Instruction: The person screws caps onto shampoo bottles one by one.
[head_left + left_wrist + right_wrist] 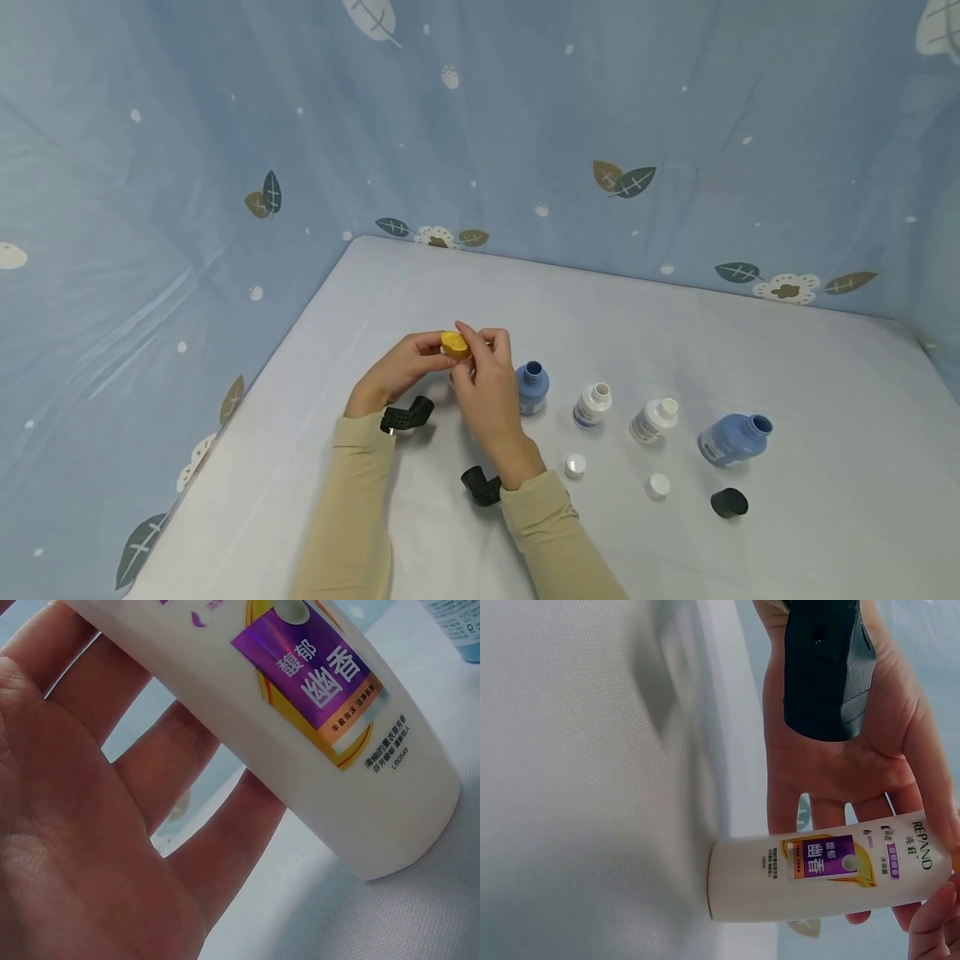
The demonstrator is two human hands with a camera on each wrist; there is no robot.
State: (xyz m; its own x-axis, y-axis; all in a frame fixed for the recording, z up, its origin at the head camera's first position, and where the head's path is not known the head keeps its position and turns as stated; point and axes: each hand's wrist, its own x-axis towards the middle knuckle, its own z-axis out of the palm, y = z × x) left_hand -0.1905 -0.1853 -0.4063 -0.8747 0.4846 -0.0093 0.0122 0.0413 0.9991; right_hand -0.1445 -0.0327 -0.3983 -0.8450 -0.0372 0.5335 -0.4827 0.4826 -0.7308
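Both hands meet at the top of a white shower gel bottle (832, 870) with a purple label and a yellow cap (455, 343). My left hand (405, 367) holds the bottle near its top, its fingers reaching behind the body in the left wrist view. The fingers of my right hand (487, 383) pinch around the yellow cap, though their exact contact is partly hidden. In the head view the hands cover most of the bottle body. The bottle stands tilted, its lower end close to the white table.
Right of the hands stand a blue bottle (532, 387), a white bottle (592, 405), another white bottle (654, 420) and a larger blue bottle (735, 439), all uncapped. Nearer me lie two white caps, left (575, 466) and right (657, 486), and a black cap (729, 502).
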